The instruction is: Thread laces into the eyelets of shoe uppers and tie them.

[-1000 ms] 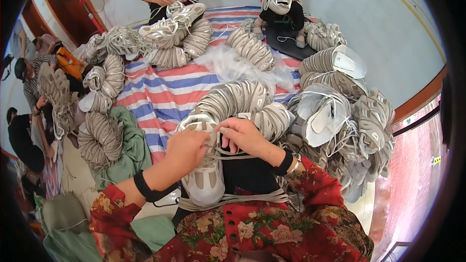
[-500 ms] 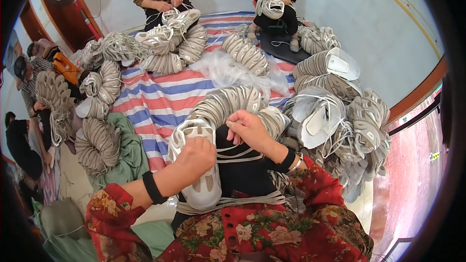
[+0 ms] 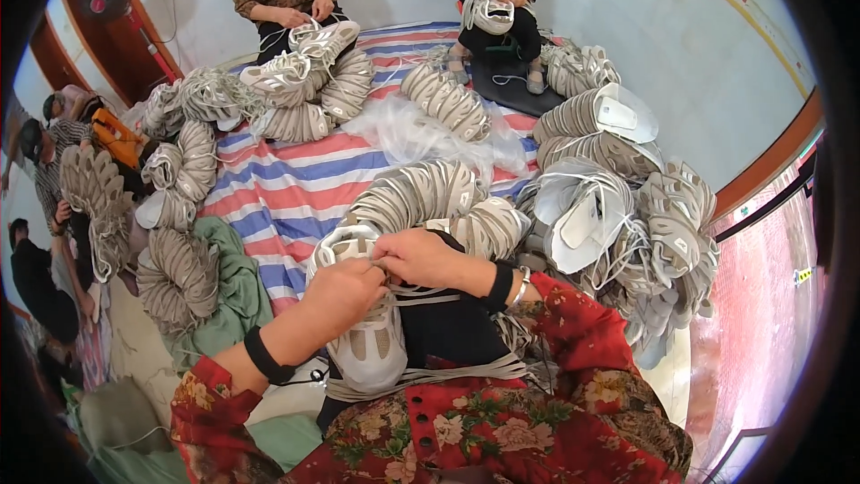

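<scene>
A pale grey and beige shoe upper (image 3: pixel 365 356) rests over my lap, its toe toward me. My left hand (image 3: pixel 345 291) is closed over its middle, fingertips pinched; what lies between them is hidden. From the right, my right hand (image 3: pixel 421 258) meets it with thumb and fingers pressed together, on what appears to be a shoelace. Light laces (image 3: pixel 430 297) run from under that hand across my dark lap. Just beyond my hands, a curved row of nested shoe uppers (image 3: pixel 417 194) reaches away.
Striped sheeting (image 3: pixel 296 175) covers the floor ahead, with clear plastic (image 3: pixel 399 130) on it. Stacks of uppers stand to the right (image 3: pixel 591 215) and left (image 3: pixel 179 278). Two people sit opposite, handling shoe uppers (image 3: pixel 488 13); others are at far left. Green cloth (image 3: pixel 235 278) lies at left.
My right hand has moved left and down from above the lap to meet my left hand at the shoe upper. My left hand has shifted slightly left and down.
</scene>
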Motion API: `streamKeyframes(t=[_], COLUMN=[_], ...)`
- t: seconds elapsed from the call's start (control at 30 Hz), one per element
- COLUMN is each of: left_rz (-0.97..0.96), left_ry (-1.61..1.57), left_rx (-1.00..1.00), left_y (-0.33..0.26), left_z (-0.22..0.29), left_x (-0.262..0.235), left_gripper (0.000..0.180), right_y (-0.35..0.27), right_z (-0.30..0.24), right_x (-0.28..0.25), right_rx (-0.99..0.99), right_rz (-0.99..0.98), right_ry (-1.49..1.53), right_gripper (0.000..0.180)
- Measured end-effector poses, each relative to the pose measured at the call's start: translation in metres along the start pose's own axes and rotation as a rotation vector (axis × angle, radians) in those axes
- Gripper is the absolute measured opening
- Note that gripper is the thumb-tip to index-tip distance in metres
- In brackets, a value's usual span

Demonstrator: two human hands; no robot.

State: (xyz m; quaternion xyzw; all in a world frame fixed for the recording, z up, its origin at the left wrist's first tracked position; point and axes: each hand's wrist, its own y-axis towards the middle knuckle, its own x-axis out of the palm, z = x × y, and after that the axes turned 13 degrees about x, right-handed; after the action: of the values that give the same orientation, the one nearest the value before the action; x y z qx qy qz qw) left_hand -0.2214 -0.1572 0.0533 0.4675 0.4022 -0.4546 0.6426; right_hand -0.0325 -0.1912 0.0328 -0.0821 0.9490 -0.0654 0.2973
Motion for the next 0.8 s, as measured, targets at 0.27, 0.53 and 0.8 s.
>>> streamKeyframes(t=[0.27,0.53,0.8], left_rz=[-0.039,0.199,0.103], left_ry=[-0.206,-0.267,0.204], left_rx=[0.131,0.475,0.02], left_y=[0.005,0.02,-0.009], left_z=[0.025,0.094,-0.028], left_x=[0.001,-0.005,-0.02], left_gripper=[0.007,0.018,0.01], right_y=[0.016,-0.003,-0.008], right_z=[0.004,-0.002,-0.003], right_x=[0.001,-0.001,0.005], right_rx=[0.012,-0.029,-0.101], right_rz=[-0.146,-0.011,0.032], right_ry=[-0.094,0.036,-0.216], right_gripper=[0.014,0.014,0.01])
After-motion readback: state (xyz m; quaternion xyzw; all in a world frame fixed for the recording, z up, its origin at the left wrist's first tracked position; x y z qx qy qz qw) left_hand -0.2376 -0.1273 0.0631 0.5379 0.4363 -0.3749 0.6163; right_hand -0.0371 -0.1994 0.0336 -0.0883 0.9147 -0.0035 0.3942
